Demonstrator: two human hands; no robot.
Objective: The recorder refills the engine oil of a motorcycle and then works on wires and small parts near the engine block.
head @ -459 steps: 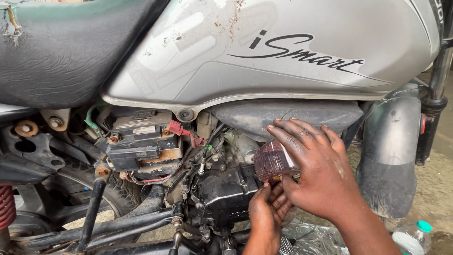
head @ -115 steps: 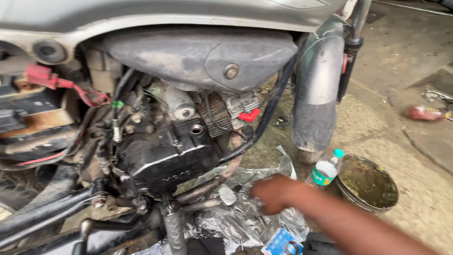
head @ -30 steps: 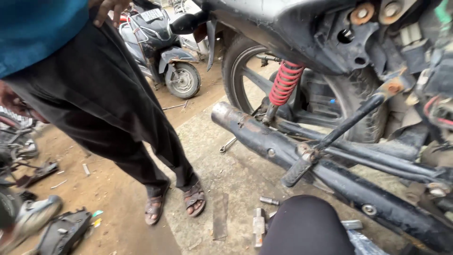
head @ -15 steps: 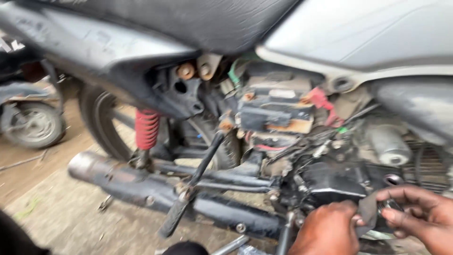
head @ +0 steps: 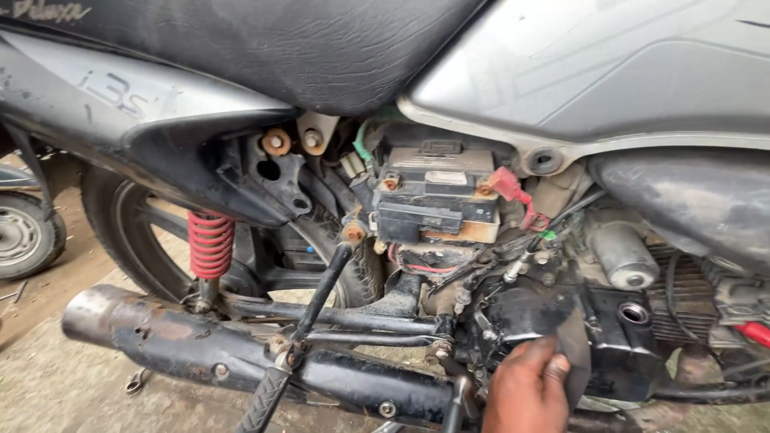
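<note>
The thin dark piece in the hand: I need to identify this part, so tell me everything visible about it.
The thin dark piece is a flat, grey-black sheet, matte and worn-looking, possibly rubber or gasket material. It stands roughly upright, narrow edge toward the camera, widening downward. The hand pinches it with its fingertips at the left edge; which hand this is cannot be told. It sits right against the black engine cover, low on the motorcycle. Its lower end is hidden.

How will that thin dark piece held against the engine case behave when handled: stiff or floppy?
Probably flexible: the thin dark piece looks sheet-like, edge-on against the black engine case. Likely light, since the hand pinches it with fingertips alone. Possibly greasy and slippery, given the grimy engine parts around it; its material cannot be told.
</note>
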